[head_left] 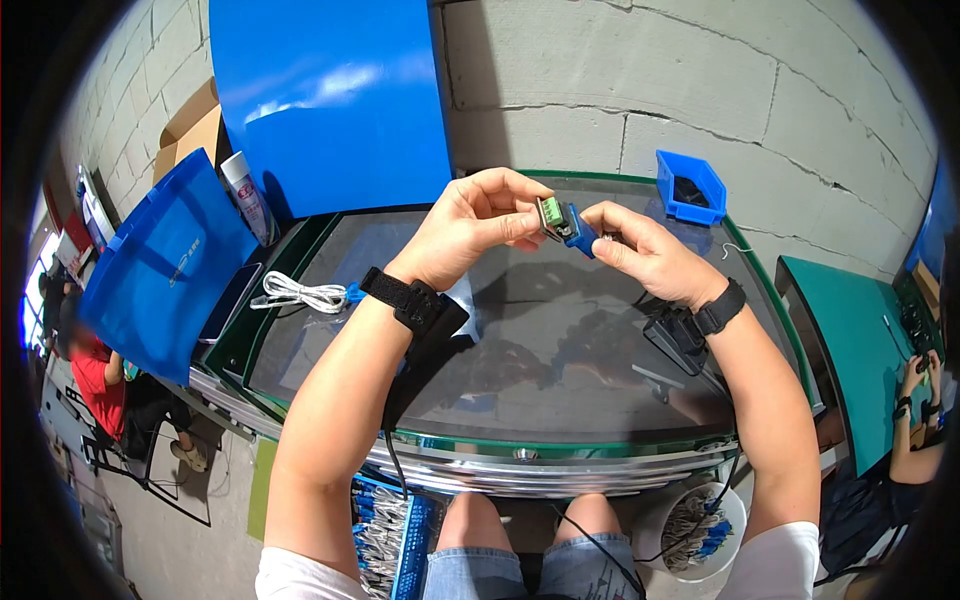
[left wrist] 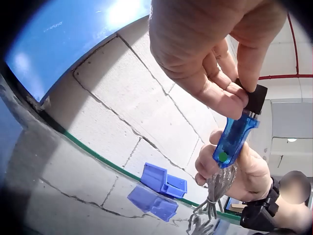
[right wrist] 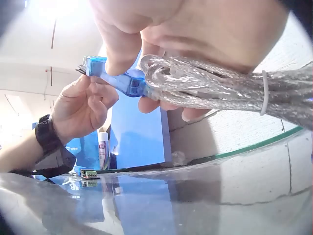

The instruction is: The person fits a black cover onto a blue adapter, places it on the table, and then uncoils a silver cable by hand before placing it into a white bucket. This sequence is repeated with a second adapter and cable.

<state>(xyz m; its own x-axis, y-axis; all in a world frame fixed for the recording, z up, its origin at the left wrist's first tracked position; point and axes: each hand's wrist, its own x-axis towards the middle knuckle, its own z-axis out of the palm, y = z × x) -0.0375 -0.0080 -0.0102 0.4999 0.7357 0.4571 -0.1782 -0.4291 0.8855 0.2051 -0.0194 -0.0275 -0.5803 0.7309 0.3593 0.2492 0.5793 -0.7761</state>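
In the head view, my left hand pinches a small connector with a green terminal block between thumb and fingers. From the left wrist, a black side of this connector shows, with metal between it and a translucent blue plug. My right hand holds that blue plug end to end with the connector. A silvery cable, folded and tied with a white band, runs from the plug under the right palm. Fingers hide part of both pieces.
A blue bin stands at the table's back right. White coiled cable lies at left, near a spray can. Another green-and-black part sits on the tabletop. Below are a blue crate and a white bucket with cables.
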